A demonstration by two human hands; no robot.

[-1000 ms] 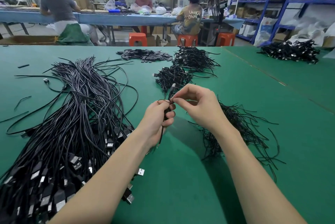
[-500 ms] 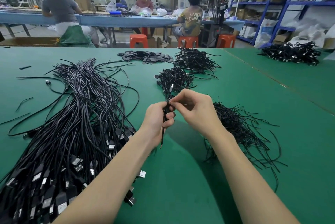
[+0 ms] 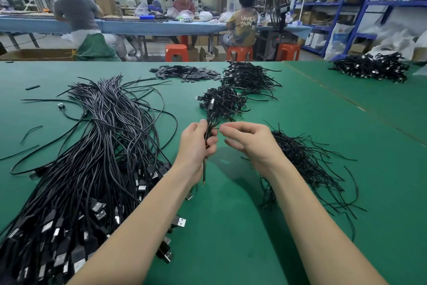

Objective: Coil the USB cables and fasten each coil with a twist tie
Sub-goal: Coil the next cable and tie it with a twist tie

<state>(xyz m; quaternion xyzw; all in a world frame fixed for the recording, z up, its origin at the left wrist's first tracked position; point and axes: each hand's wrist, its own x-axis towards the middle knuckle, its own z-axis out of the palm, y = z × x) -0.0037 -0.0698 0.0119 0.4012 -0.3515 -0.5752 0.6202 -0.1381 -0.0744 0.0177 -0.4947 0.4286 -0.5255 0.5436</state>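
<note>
Now: coiled USB cable (image 3: 209, 131) gripped upright in left hand (image 3: 196, 143), above the green worktop (image 3: 231, 227).
Right hand (image 3: 248, 140) just beside, fingertips pinching a thin twist tie (image 3: 216, 128) at the coil. Seated worker's shirt (image 3: 246, 27) reads "UNKN OWN"; blue shelving (image 3: 355, 3) at right.
</note>
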